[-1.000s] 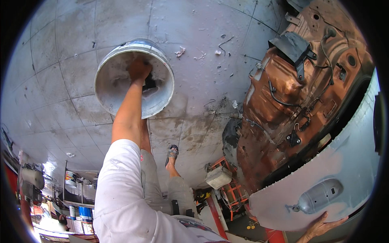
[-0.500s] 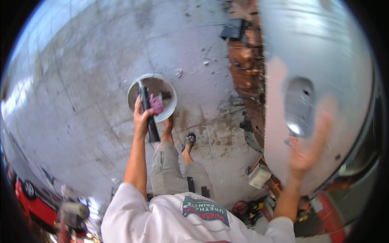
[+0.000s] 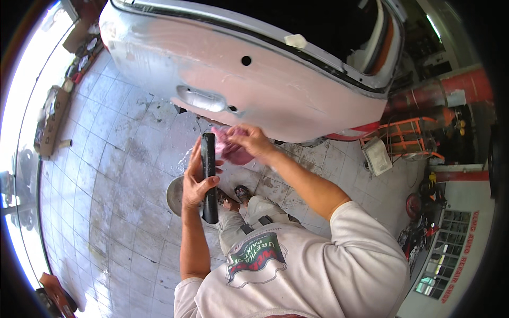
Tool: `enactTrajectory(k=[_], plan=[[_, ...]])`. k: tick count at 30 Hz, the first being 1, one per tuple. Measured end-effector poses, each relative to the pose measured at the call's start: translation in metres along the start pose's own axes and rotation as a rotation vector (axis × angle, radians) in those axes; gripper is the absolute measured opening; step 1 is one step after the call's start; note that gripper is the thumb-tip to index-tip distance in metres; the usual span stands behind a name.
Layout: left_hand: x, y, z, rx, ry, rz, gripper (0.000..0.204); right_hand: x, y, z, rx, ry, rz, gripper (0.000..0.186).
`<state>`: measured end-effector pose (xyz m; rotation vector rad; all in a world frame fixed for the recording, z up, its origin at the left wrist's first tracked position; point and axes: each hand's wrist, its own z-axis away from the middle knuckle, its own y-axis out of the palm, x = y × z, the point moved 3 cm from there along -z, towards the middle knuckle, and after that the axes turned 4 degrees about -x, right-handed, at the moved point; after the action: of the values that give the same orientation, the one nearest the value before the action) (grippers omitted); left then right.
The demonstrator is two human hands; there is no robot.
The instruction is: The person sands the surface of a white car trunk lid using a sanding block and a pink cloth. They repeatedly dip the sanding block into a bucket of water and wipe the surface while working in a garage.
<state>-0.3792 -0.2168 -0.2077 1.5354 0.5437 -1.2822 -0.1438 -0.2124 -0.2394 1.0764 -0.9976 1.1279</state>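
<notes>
My left hand (image 3: 196, 183) is closed around a long black bar-shaped block (image 3: 209, 153), held on end in front of me. My right hand (image 3: 253, 142) grips a wet, crumpled pink cloth (image 3: 236, 152) just right of the block's upper part. Drops of water show in the air left of my left hand. Below that hand, partly hidden by it, a round pale bucket (image 3: 173, 195) stands on the floor. Beyond both hands is a car body panel (image 3: 302, 103) in patchy pink and grey, with a recessed handle pocket (image 3: 200, 98) and small round holes.
A rear window (image 3: 297, 16) tops the panel. To the right stand an orange metal cart (image 3: 405, 139), a pale box-shaped container (image 3: 377, 157) and a red pipe (image 3: 469, 87). A cardboard box (image 3: 52, 121) lies at far left. The tiled floor (image 3: 127, 212) is wet and stained.
My view has swung toward the car panel. My right hand, apart and spread near the panel before, now grips the pink cloth that was at my left hand. The block stays in my left hand.
</notes>
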Motion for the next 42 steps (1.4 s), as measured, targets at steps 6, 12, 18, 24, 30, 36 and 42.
enactTrajectory(k=[6, 12, 18, 24, 30, 36, 42], plan=[[-0.019, -0.116, 0.079, -0.296, -0.153, -0.353, 0.092, 0.238, -0.139, 0.129, -0.386, -0.487, 0.8, 0.043], [0.061, -0.231, 0.373, -1.018, -0.572, -0.293, 0.036, 0.179, -0.294, 0.133, -0.723, -0.979, 1.534, 0.069], [0.087, -0.18, 0.675, -1.304, -0.778, -0.501, 0.024, 0.131, -0.255, 0.118, -0.662, -0.813, 1.534, 0.068], [0.083, -0.237, 0.706, -1.416, -0.943, -0.453, 0.032, 0.146, -0.129, 0.033, -0.561, -0.929, 1.609, 0.077], [0.019, -0.376, 0.564, -1.095, -0.743, -1.011, 0.084, 0.164, -0.014, -0.109, -0.552, -1.024, 1.725, 0.071], [-0.055, -0.426, 0.473, -0.852, -0.628, -1.008, 0.095, 0.176, 0.045, -0.194, -0.654, -1.02, 1.821, 0.073], [-0.072, -0.449, 0.56, -0.842, -0.84, -0.935, 0.096, 0.164, 0.027, -0.183, -0.59, -0.974, 1.704, 0.074]])
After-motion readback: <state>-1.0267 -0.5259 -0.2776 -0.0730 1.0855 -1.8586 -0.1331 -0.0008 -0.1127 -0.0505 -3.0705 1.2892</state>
